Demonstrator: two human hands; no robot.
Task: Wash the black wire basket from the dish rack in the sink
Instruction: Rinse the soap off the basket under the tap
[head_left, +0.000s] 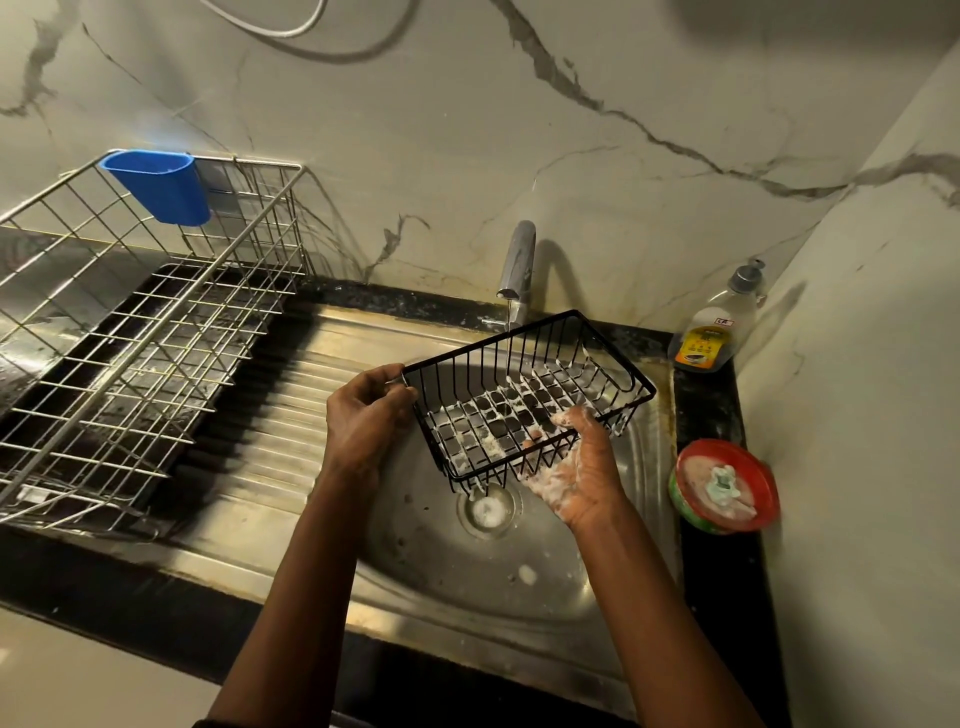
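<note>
Black wire basket (524, 400), soapy, hangs over the steel sink (467, 597) beneath the chrome tap (519, 260); left grip (363, 410) pinches its corner, sudsy right grip (576, 467) clasps its near rim.

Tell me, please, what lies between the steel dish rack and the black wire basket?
The head view shows the ridged drainboard and the left hand, which grips the basket there.
</note>
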